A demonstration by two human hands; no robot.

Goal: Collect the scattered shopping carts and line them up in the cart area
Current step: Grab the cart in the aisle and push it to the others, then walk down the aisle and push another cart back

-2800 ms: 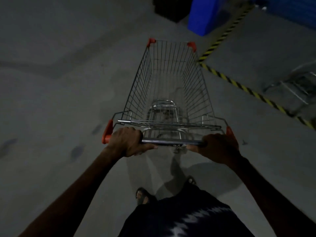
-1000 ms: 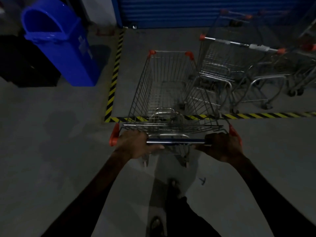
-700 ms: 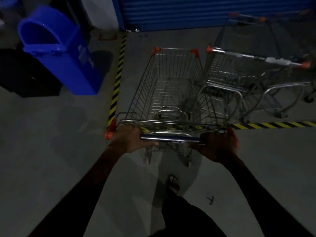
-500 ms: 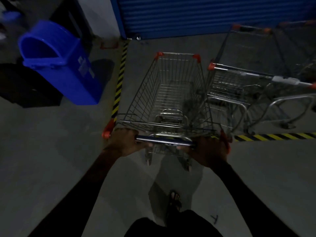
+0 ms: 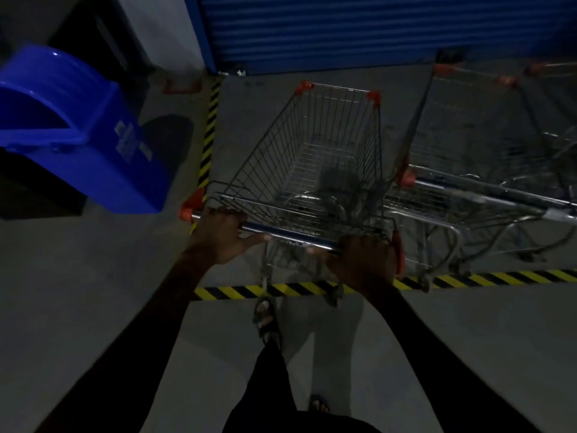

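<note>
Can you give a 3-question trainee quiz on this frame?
1. True or false: both hands grip the cart handle.
2. The bin sits on which side of the cart? A left B right
3. Fill in: the cart's basket lies beyond the striped ___.

Key: 1 true: left hand and right hand wrap the bar. 2 A. 3 line.

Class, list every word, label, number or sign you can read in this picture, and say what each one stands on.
None can be read.
White label on the blue bin: too blurred to read.
Faint marks on the floor near the blue shutter: too small to read.
Cart handle: no legible text.
</note>
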